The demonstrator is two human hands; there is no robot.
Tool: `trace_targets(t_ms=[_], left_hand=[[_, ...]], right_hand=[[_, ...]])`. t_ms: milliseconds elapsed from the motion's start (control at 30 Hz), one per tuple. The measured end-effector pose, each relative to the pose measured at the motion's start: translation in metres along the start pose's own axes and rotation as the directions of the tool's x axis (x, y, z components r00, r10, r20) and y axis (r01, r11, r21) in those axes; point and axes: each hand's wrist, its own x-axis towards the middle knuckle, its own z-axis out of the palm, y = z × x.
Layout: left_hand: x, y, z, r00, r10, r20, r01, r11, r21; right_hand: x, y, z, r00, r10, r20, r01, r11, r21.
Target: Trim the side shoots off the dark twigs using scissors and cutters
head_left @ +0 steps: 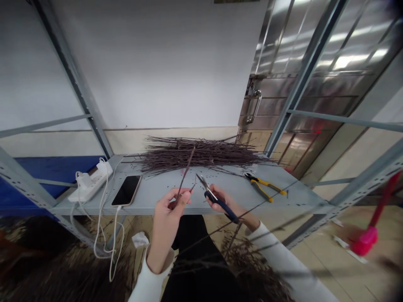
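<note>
Many twigs [201, 154] on metal shelf [299, 195], steel door [277, 100] behind

Left hand [166, 216] gripping twig [185, 172], right hand [222, 199] shears [224, 209]

Bright, even indoor light, wide-lens bend.
Glare streaks the steel door [343, 63]; the shelf post [304, 79] curves toward the edge, and the red brush [365, 241] at lower right blurs.

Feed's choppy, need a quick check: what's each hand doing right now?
Left hand: closed, holding a thin twig.
Right hand: closed, holding blue-handled scissors.
</note>
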Motion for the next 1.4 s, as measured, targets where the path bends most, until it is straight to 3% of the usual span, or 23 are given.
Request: trace_targets(t_ms=[200, 600, 833, 1000, 1133, 1267, 1400], left_hand=[[0.001, -0.003, 0.003, 0.998, 0.059, 0.008, -0.06, 0.99, 0.124], [-0.001, -0.004, 0.008, 0.993, 0.102, 0.058, -0.112, 0.969, 0.218], [-0.001, -0.012, 0.007, 0.993, 0.109, 0.038, -0.115, 0.958, 0.262], [0.0, -0.016, 0.006, 0.995, 0.075, 0.059, -0.089, 0.955, 0.284], [0.0, -0.017, 0.007, 0.996, 0.042, 0.074, -0.062, 0.957, 0.284], [0.001, -0.017, 0.008, 0.998, 0.033, 0.061, -0.047, 0.969, 0.243], [0.005, -0.019, 0.005, 0.999, 0.03, 0.032, -0.034, 0.987, 0.156]], right_hand=[[-0.016, -0.032, -0.008, 0.981, 0.073, 0.179, -0.067, 0.997, -0.041], [-0.019, -0.05, -0.018, 0.976, 0.118, 0.184, -0.089, 0.983, -0.16], [-0.017, -0.055, -0.022, 0.983, 0.161, 0.091, -0.119, 0.929, -0.351], [-0.016, -0.051, -0.026, 0.982, 0.185, -0.048, -0.183, 0.844, -0.504], [-0.018, -0.047, -0.025, 0.968, 0.207, -0.143, -0.251, 0.852, -0.46], [-0.023, -0.033, -0.031, 0.952, 0.143, -0.271, -0.256, 0.858, -0.445], [-0.032, -0.011, -0.046, 0.885, 0.177, -0.43, -0.318, 0.905, -0.281]])
